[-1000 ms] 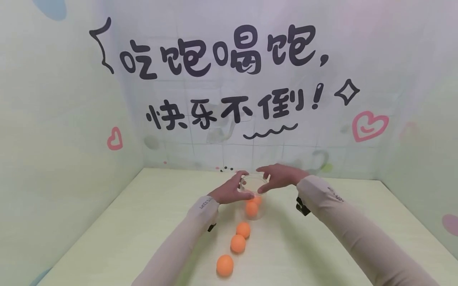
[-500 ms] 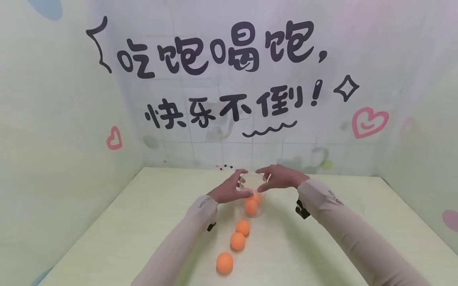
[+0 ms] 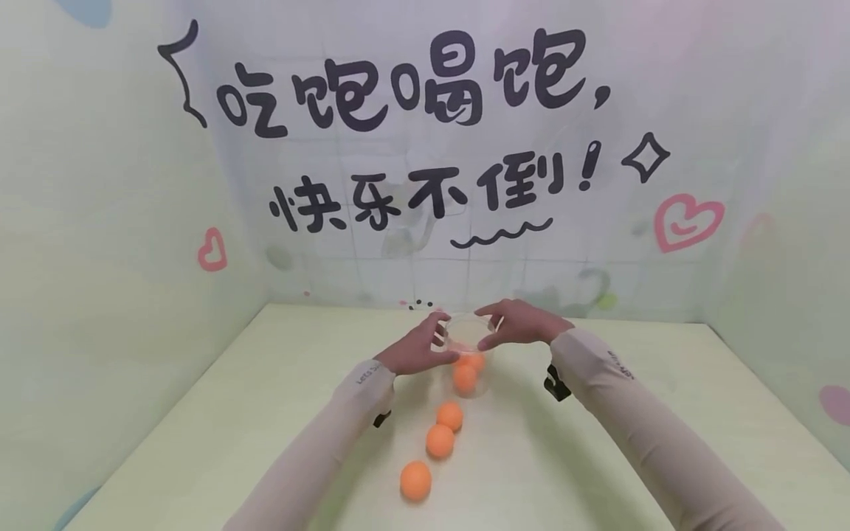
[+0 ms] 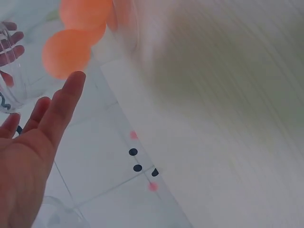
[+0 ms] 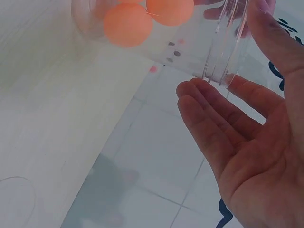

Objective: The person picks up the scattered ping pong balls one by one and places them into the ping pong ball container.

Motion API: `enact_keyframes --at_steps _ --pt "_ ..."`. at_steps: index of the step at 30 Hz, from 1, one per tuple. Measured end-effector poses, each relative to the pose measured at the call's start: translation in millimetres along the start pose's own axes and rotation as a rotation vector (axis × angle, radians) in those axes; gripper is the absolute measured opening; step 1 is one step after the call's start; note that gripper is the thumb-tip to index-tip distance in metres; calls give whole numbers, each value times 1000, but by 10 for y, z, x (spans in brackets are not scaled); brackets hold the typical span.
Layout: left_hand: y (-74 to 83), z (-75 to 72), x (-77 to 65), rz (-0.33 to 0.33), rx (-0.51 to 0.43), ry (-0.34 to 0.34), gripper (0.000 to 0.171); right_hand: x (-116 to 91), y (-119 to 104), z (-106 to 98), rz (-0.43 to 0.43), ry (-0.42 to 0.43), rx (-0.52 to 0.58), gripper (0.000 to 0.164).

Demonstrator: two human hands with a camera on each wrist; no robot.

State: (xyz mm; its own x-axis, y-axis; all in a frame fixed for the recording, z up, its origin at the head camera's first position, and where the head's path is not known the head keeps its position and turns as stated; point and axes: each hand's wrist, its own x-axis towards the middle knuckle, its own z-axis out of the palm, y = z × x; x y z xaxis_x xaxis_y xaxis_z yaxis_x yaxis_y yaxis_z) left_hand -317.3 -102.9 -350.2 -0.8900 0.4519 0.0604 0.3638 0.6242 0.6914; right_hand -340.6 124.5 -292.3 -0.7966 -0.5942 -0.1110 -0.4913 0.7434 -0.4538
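Observation:
A clear jar (image 3: 488, 380) stands upright near the back of the table, with several orange balls (image 3: 465, 379) like table tennis balls inside. My right hand (image 3: 527, 322) grips its ringed top between thumb and index finger; in the right wrist view the other fingers extend below the clear ringed top (image 5: 223, 45). At the jar's left side is my left hand (image 3: 421, 350), its fingers spread. Seen from the left wrist, those fingers (image 4: 64, 102) are nearly straight and their tips lie close to the jar wall. Part of the jar's top is hidden behind the right thumb.
Three more orange balls lie in a slanting row in front of the jar: the far ball (image 3: 449, 417), the middle ball (image 3: 440, 441) and the near ball (image 3: 415, 481). The pale table (image 3: 252, 413) meets a printed back wall (image 3: 372, 284) just behind the hands.
My left hand has loosened and shifted slightly left from the jar's top. My right hand keeps its place there. The head view has tilted a little; the balls lie in the same row.

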Motion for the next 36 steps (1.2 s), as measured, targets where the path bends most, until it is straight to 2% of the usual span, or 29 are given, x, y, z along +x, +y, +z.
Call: enact_keyframes --at_steps 4,8,12,20,26,32,36 --pt "29 -60 -31 -16 38 1 65 -13 16 -25 23 9 -4 71" --pt "21 -91 -96 -27 121 -32 61 -15 39 3 37 -1 -6 72" --pt "44 -110 -197 -5 179 -55 54 -19 54 53 43 -8 12 72" --pt "91 -72 -389 54 232 -99 34 -63 67 141 32 3 38 71" --pt "116 1 -429 117 294 -149 17 -89 44 108 30 24 60 71" --pt "123 114 -474 65 256 -207 16 -82 -2 53 28 21 58 72" --pt "94 194 -478 36 280 -214 16 -68 -25 28 23 23 64 72"
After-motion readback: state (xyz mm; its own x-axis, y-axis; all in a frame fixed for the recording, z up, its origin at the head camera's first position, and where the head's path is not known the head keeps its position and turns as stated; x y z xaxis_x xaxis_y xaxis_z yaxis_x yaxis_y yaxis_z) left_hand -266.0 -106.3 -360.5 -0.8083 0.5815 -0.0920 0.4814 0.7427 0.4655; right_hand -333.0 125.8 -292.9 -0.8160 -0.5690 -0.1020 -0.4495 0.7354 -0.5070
